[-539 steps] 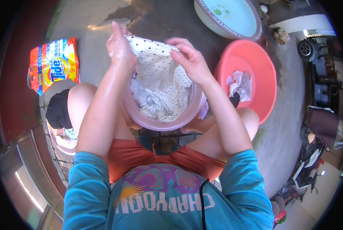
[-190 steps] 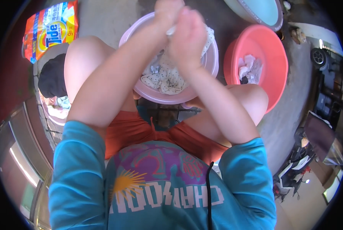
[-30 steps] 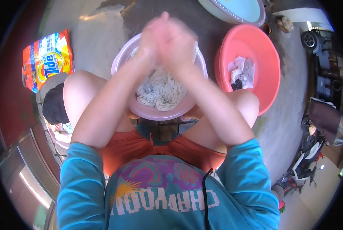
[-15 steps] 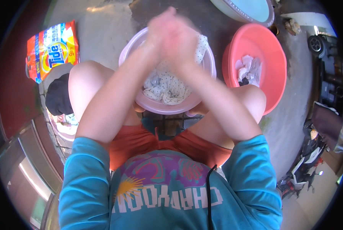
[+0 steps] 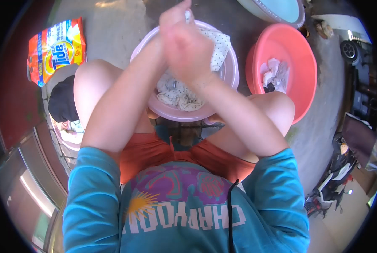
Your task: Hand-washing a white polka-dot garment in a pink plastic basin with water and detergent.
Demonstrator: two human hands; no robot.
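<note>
My two hands are pressed together above the far side of a pale pink basin (image 5: 234, 80). Closed and slightly blurred, my right hand (image 5: 189, 52) lies over part of my left hand (image 5: 173, 23), which has a finger or thumb pointing up. A small whitish bit (image 5: 187, 17) shows at the fingers; what they grip is otherwise hidden. White cloth with dark dots (image 5: 219, 48) hangs over the basin's far right rim. More of the dotted cloth (image 5: 180, 98) lies bunched inside, partly hidden by my hands and forearms.
To the right stands a coral basin (image 5: 304, 84) with pale and dark cloths (image 5: 275, 74) in it. A larger light-blue tub (image 5: 277, 10) is behind. An orange detergent bag (image 5: 57, 50) lies at left, near a container of laundry (image 5: 72, 133). Parked scooters (image 5: 334, 181) line the right.
My hands have shifted slightly left, still together, and the right hand sits lower over the left. More of the dotted cloth shows at the basin's right rim.
</note>
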